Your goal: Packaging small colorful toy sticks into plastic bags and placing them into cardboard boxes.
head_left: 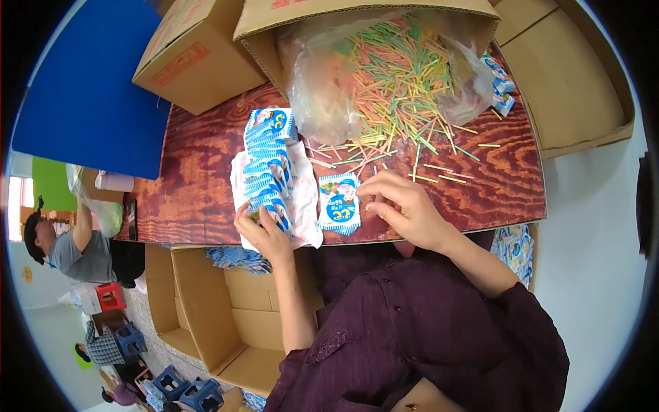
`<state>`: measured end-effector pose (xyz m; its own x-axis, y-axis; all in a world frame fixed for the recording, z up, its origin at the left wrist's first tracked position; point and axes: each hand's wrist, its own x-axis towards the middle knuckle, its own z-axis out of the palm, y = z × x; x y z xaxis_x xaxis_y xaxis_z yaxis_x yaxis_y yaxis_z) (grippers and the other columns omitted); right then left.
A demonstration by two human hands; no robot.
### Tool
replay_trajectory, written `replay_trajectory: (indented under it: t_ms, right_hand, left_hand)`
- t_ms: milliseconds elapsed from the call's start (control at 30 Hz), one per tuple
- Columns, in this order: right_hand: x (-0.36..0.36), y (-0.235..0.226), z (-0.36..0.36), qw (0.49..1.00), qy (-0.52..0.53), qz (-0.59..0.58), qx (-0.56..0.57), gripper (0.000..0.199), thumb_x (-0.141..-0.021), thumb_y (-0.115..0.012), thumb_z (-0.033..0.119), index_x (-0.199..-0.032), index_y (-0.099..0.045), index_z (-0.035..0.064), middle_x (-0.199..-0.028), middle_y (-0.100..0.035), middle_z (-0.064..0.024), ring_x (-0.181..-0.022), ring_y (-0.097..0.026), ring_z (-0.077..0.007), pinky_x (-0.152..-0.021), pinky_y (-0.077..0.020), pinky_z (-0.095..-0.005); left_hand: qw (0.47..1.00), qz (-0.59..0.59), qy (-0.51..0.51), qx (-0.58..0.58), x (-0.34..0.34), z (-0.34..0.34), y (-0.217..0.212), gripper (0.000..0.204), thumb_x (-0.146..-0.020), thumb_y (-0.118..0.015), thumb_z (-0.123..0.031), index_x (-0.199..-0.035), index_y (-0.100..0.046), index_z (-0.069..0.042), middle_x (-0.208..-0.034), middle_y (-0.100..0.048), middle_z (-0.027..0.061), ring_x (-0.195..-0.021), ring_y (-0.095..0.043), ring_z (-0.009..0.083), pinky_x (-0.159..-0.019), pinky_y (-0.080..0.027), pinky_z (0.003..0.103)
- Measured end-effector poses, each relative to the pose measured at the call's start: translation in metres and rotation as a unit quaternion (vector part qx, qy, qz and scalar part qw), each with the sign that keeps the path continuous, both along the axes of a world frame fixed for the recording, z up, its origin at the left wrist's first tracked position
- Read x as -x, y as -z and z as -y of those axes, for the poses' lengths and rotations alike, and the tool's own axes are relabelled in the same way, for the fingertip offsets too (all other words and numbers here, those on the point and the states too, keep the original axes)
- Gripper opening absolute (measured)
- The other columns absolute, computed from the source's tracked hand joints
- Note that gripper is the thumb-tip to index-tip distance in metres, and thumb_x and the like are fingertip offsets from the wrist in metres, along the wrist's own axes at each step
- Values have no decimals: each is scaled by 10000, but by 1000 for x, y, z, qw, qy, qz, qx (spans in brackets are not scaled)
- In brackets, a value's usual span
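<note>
At the near edge of a red-brown table, my left hand [266, 235] has its thumb and fingers bent around the near end of a row of small blue-and-white packets [266, 172]. The overlapping packets lie on a white cloth [307, 206]. Just right of them a separate small stack of the same packets [339, 204] lies flat. My right hand [405, 209] hovers at that stack's right edge, thumb and forefinger curved with a gap between them. Beyond, pastel thin sticks [405, 82] spill from a clear plastic bag [319, 93] inside a tipped cardboard box [364, 12].
A closed carton [199, 58] stands at the table's back left. Loose sticks [439, 175] lie scattered right of centre. Open cartons sit below the table edge [226, 309] and at the far right [576, 75]. Co-workers [86, 240] and stools [199, 395] are at the left.
</note>
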<state>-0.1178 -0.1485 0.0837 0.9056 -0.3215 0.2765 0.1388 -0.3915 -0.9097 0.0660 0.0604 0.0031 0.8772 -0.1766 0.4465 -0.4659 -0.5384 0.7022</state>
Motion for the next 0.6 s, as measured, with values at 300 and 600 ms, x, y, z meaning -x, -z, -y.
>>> replay_trajectory:
  t_ms: [300,600]
  right_hand:
    - [10,8,19,992,74,-81,-64,177,-871,-578,3,-1037,-641,4,-911,-620,-72,-817,-600,-135,-705,-464,-269]
    - [5,23,16,997,73,1,-36,144,-877,-580,20,-1009,-634,2,-845,-619,-69,-771,-591,-152,-677,-455,-279]
  left_hand:
    - [957,117,211,-162,67,42,-17,276,-768,-714,-150,-989,-587,-47,-922,-593,119,-910,-545,325,-829,-376,414]
    - [964,75,204,-156,62,60,-1,103,-791,-686,-125,-804,-600,-70,-783,-565,83,-778,-535,292,-735,-363,400]
